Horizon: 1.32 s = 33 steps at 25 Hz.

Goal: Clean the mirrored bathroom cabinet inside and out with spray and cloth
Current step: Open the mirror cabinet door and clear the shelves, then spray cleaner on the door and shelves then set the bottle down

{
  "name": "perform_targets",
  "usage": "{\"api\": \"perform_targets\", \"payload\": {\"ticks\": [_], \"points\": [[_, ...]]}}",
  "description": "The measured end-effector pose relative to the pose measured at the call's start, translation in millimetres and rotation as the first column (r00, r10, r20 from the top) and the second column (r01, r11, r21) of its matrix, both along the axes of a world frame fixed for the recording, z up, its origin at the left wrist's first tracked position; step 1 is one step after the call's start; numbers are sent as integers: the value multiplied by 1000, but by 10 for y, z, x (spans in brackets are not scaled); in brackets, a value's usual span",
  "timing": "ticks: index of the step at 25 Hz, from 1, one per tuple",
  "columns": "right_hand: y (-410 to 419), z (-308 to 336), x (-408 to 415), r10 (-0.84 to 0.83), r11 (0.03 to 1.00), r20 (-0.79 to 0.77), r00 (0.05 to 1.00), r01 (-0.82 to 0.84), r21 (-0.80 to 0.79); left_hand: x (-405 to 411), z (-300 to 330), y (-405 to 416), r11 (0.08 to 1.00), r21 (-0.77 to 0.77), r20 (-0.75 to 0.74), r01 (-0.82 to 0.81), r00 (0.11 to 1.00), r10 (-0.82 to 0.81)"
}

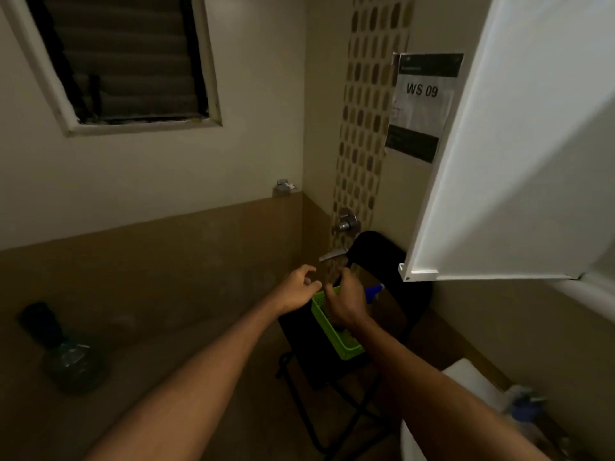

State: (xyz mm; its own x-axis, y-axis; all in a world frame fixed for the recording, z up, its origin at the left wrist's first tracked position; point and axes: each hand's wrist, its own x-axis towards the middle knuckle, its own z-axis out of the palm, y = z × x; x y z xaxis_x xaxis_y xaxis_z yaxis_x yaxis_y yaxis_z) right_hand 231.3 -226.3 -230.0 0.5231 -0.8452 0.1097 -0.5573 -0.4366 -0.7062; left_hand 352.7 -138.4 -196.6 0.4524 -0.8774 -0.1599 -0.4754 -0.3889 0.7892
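Note:
The cabinet door stands swung open at the upper right, its white inner face toward me. Below it a green perforated basket sits on a black chair. My right hand reaches down into the basket's far end; its fingers are hidden, so what they hold is unclear. A blue spray head pokes out just right of that hand. My left hand hovers at the basket's far left corner, fingers loosely curled and holding nothing. No cloth is visible.
A tap handle and spout stick out of the tiled strip behind the chair. A "WS 09" sheet hangs on the wall. A dark bottle lies at the left. A white basin edge and a blue-capped bottle sit at the lower right.

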Motion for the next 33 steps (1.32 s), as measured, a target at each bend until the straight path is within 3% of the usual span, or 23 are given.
{"api": "perform_targets", "payload": {"ticks": [4, 9, 16, 24, 28, 33], "points": [[-581, -557, 127, -215, 959, -64, 974, 223, 176, 444, -539, -338, 988, 154, -171, -15, 984, 41], [-1168, -1015, 174, -438, 828, -137, 888, 458, 322, 803, -1136, -775, 971, 238, -274, -12, 958, 79], [-1553, -1210, 391, -589, 725, -309, 747, 657, 206, 988, -1716, -1205, 963, 264, -324, 53, 945, 37], [-1424, -993, 503, -484, 831, -376, 790, 550, 84, 999, -1704, -1220, 971, 215, -253, 105, 966, -49], [-1238, -522, 579, -346, 926, -389, 854, 377, 4, 867, -1389, -1132, 975, 145, -196, 170, 971, -141], [-731, 222, 680, -232, 973, -311, 922, 223, -64, 584, -892, -827, 974, 31, -80, 223, 972, -220]]}}
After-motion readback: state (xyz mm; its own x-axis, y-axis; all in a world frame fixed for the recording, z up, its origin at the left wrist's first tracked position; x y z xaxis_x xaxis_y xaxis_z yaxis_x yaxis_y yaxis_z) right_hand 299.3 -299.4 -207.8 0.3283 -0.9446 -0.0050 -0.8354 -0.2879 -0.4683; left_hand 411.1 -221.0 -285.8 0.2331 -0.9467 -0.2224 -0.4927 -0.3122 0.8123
